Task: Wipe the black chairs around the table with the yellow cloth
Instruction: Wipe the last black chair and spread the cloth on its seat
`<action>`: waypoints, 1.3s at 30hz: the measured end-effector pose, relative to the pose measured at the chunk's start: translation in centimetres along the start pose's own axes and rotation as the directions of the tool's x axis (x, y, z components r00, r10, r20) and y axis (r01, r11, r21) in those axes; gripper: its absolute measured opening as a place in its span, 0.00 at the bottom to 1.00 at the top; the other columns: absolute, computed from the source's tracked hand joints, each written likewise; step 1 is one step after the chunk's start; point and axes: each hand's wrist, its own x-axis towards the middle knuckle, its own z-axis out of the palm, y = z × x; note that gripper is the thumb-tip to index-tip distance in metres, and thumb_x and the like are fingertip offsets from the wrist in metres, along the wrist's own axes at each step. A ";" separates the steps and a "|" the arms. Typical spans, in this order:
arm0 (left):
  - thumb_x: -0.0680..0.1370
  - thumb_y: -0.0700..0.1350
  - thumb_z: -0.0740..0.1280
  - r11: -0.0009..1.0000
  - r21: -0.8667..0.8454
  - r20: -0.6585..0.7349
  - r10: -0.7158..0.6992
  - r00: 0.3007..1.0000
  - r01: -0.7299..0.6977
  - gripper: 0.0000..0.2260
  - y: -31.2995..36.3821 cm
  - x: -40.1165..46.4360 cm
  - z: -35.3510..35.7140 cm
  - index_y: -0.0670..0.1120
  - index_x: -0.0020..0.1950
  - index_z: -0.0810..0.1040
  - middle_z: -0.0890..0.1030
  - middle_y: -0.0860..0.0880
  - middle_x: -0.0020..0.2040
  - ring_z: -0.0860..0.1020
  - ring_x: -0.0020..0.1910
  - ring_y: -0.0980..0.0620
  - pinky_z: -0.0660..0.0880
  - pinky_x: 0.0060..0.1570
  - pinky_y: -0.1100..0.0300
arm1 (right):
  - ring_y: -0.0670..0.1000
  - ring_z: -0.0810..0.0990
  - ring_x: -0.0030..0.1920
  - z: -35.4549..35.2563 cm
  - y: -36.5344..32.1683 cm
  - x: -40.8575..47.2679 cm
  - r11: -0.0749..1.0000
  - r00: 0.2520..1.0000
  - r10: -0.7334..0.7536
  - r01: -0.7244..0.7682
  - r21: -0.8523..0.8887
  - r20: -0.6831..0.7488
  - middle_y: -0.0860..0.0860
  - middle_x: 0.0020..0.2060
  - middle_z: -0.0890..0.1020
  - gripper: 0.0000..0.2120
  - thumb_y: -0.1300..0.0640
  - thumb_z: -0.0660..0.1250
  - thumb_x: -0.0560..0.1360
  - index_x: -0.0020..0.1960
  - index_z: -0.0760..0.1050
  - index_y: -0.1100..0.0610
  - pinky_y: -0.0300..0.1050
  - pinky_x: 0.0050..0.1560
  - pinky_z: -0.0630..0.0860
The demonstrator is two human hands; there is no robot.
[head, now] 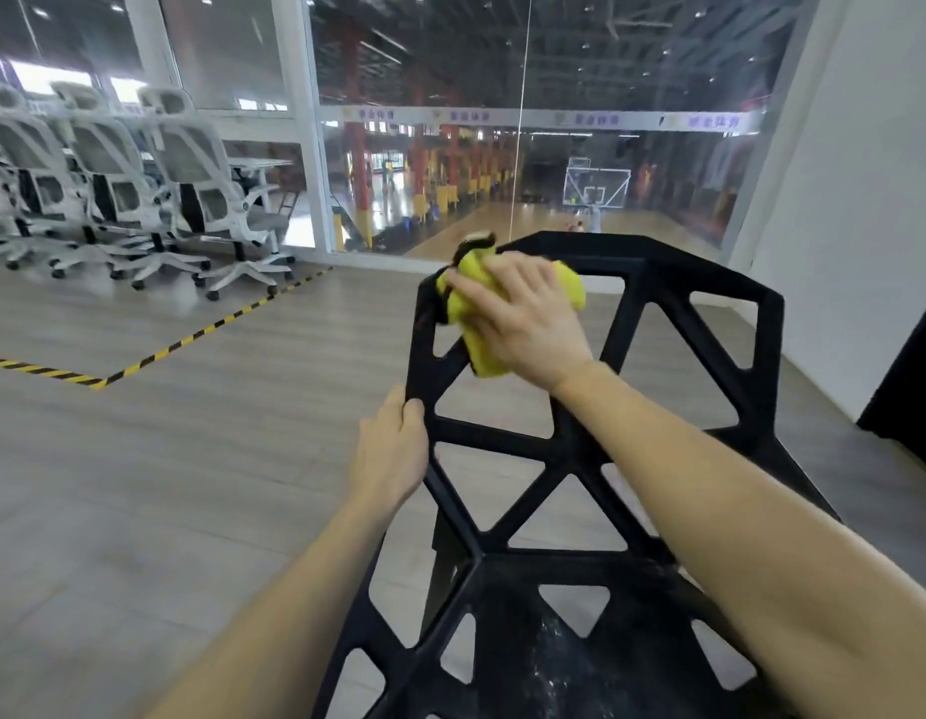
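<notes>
The right hand (523,316) presses the cloth (463,313) flat-fingered on the chair's (569,448) upper-left back corner, unwiped rim running rightward, while the left hand (390,454) grips the left edge.

The black chair (569,448) is cut off by the bottom edge (legs mostly unseen). Part of the yellow cloth (466,308) is covered by the right hand (523,319); distant banner lettering is perhaps illegible.
</notes>
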 end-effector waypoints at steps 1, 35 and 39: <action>0.82 0.52 0.54 1.000 0.031 0.017 0.005 1.000 -0.005 0.09 0.3 -0.2 0.0 0.55 0.50 0.72 0.81 0.44 0.43 0.80 0.44 0.39 0.81 0.48 0.42 | 0.63 0.75 0.63 -0.1 2.2 0.7 0.974 0.974 0.217 -0.221 -0.049 -0.071 0.59 0.62 0.79 0.20 0.50 0.63 0.84 0.73 0.77 0.54 0.61 0.64 0.72; 0.80 0.32 0.61 0.998 -0.060 0.211 0.032 0.977 -0.019 0.26 -3.2 -1.9 -1.0 0.57 0.72 0.68 0.81 0.49 0.59 0.89 0.40 0.48 0.87 0.45 0.49 | 0.62 0.73 0.60 0.0 -5.9 -1.1 0.867 0.894 0.444 -0.412 0.282 -0.057 0.60 0.61 0.76 0.20 0.52 0.66 0.84 0.74 0.75 0.57 0.58 0.63 0.75; 0.78 0.32 0.63 0.997 -0.058 0.177 0.057 0.982 -0.047 0.30 -3.6 -1.6 -0.8 0.61 0.72 0.69 0.82 0.51 0.60 0.88 0.41 0.46 0.87 0.44 0.47 | 0.64 0.75 0.60 -0.6 -8.6 -3.6 0.926 0.997 0.078 -0.077 0.370 0.014 0.61 0.59 0.78 0.22 0.55 0.69 0.79 0.72 0.79 0.57 0.59 0.60 0.77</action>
